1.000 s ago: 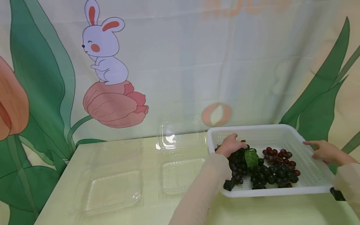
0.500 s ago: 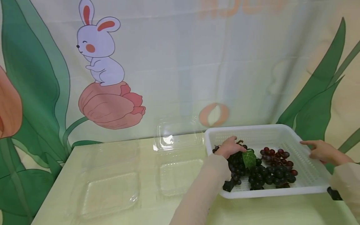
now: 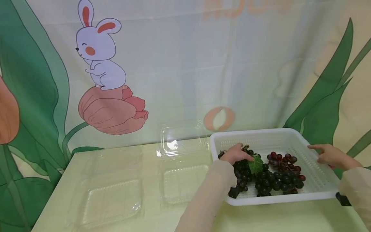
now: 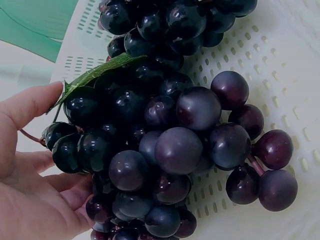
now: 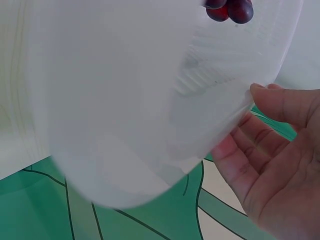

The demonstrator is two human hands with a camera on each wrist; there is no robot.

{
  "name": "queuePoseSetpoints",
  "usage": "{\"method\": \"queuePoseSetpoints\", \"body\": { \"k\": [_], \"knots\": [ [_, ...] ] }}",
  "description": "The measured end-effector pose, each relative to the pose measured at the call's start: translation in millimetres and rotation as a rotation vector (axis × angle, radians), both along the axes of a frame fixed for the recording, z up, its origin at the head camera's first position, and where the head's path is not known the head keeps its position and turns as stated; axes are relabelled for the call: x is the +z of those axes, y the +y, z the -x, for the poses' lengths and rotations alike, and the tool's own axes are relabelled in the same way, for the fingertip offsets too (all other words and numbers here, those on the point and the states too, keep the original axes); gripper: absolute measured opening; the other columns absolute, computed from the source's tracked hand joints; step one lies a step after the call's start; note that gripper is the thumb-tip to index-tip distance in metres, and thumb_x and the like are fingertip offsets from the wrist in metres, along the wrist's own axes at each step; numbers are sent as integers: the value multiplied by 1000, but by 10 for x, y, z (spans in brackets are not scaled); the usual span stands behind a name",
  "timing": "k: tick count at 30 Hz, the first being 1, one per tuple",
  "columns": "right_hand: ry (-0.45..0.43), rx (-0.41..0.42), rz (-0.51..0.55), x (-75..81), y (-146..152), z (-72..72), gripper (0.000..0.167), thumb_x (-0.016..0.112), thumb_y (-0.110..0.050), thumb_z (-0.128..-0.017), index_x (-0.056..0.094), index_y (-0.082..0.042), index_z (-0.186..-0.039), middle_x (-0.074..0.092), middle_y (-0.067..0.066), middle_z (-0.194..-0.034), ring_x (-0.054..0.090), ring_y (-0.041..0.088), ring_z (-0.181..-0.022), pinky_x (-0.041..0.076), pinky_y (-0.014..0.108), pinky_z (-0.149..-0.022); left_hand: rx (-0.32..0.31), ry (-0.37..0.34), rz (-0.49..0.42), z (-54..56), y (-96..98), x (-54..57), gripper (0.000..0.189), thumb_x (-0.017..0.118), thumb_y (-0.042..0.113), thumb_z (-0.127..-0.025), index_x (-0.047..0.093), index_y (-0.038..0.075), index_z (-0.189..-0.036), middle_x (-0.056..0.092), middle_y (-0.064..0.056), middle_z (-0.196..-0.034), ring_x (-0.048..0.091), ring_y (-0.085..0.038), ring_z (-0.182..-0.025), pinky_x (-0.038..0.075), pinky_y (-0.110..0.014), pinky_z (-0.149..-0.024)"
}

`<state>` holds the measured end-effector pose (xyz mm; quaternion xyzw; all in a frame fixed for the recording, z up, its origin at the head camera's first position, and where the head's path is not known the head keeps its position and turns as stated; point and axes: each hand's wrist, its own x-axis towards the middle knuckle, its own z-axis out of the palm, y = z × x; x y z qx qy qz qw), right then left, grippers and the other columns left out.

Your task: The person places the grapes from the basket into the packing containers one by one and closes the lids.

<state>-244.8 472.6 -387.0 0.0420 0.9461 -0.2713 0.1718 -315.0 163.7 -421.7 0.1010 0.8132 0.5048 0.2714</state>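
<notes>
- Dark bunch [image 3: 242,172] lies at the left end of the white basket [image 3: 284,198], right of centre in the head view
- Left hand [image 3: 235,155] is the nearer one, at the bunch's upper-left side; thumb touches the green leaf [image 4: 95,75], fingers curl in behind the grapes, tips hidden; a loose grasp by the look of it, firmness cannot be told
- From that grasp the bunch lies downward in the head view, long axis seemingly running top to bottom, partly covered by the sleeve [image 3: 207,196]; in the left wrist view it spreads rightward from the fingers
- Right hand [image 3: 333,156] is well apart from the bunch, pinching the basket's right rim between thumb and fingers
- Black grapes [image 3: 281,181] and red grapes [image 3: 285,163] sit between the hands
- Two transparent containers [image 3: 113,201] [image 3: 185,182] lie at lower left and lower centre
</notes>
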Motion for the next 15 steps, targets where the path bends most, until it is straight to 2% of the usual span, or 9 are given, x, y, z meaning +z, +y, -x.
{"method": "queuePoseSetpoints", "body": {
  "k": [7, 15],
  "knots": [
    [2, -3, -8, 10, -10, -14, 64, 50, 2, -75, 21, 15, -130, 53, 29, -95, 51, 15, -66, 41, 30, -48, -24, -12, 18, -12, -11, -3, 79, 71, 19, -73, 27, 16, -139, 31, -4, -142, 36, -26, -125, 37, -43, -95],
    [-6, -1, -3, 10, -16, -9, 65, 51, 2, -75, 20, 15, -131, 50, 34, -102, 52, 16, -68, 43, 30, -50, -55, -28, 25, -20, -11, 11, 82, 73, 19, -72, 26, 17, -139, 31, -3, -142, 34, -25, -127, 37, -42, -95]
  ]
}}
